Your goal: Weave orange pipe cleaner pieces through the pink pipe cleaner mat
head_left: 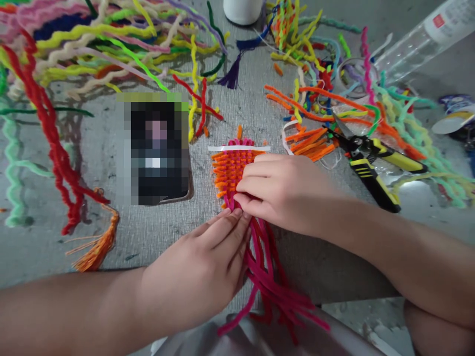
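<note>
A small woven piece of orange and pink pipe cleaners (230, 170) lies on the table under my hands. A strip of white tape (239, 148) crosses its top. My left hand (208, 259) has its fingers pressed together at the weave's lower end. My right hand (284, 188) is closed over the weave's right side, with thumb and fingertips close to the left fingertips. Long loose pink and red pipe cleaner ends (274, 282) trail from below the hands past the table's front edge. What lies under the fingertips is hidden.
A phone-like device (163, 148), partly blurred, lies at the left. Black-and-yellow cutters (371, 158) rest on the right beside cut orange pieces (311, 143). Piles of coloured pipe cleaners (111, 49), an orange tassel (98, 247) and a clear bottle (426, 39) surround the work.
</note>
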The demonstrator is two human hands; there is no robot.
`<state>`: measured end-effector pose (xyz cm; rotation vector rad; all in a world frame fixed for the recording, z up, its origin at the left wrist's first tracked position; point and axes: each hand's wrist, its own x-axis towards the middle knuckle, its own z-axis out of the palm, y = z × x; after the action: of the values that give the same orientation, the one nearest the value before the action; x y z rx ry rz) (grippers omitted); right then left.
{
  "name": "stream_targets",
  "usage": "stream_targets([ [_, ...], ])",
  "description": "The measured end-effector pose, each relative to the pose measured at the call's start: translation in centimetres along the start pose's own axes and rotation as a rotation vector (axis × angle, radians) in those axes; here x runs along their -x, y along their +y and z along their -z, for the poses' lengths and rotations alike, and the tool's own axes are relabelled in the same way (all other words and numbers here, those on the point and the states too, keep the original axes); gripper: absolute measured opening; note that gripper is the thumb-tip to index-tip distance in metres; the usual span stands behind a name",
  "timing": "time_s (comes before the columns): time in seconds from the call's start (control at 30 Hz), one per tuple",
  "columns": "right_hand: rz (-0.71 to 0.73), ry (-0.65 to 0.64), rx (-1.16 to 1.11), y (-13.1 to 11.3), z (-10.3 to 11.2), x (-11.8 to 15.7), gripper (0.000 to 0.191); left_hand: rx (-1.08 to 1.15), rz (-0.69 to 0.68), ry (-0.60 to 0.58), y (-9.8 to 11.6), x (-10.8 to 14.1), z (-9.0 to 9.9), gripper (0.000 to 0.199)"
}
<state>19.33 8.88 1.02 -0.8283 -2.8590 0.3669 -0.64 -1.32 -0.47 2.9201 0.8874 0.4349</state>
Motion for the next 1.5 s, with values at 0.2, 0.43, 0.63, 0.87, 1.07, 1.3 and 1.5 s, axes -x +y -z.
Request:
stream_targets([
  [0.2, 0.003, 0.005, 0.041, -0.1, -0.6, -0.3, 0.032, 0.03, 0.001, 0.02, -0.3, -0.4, 0.2, 0.031],
  [0.43, -0.041, 0.01, 0.032, -0.1, -0.7, -0.4, 0.032, 0.01, -0.012, 0.012, 0.1, -0.1, 0.0, 0.032],
  [0.63, -0.068, 0.014, -0.137, -0.1, -0.5, -0.4, 0.026, 0.005, -0.008, 0.039, 0.0, 0.0, 0.5, 0.031],
  [0.87, -0.124, 0.001, -0.196, -0.8, -0.9, -0.4, 0.021, -0.093, 0.193, 0.003, -1.9, -0.6, 2.9, 0.017],
  [1.07, -0.05, 0.023, -0.138, -0.9, -0.9, -0.6, 0.019, -0.111, 0.319, -0.159, -3.1, -0.5, 2.1, 0.015],
  [1.3, -0.018, 0.01, -0.135, -0.8, -0.9, -0.9, 0.019, -0.174, 0.348, -0.132, -3.8, -0.9, 1.7, 0.019],
  [1.5, -0.012, -0.011, -0.125, -0.5, -0.8, -1.4, 0.021, -0.26, 0.321, -0.049, -3.1, -0.9, 2.1, 0.027],
])
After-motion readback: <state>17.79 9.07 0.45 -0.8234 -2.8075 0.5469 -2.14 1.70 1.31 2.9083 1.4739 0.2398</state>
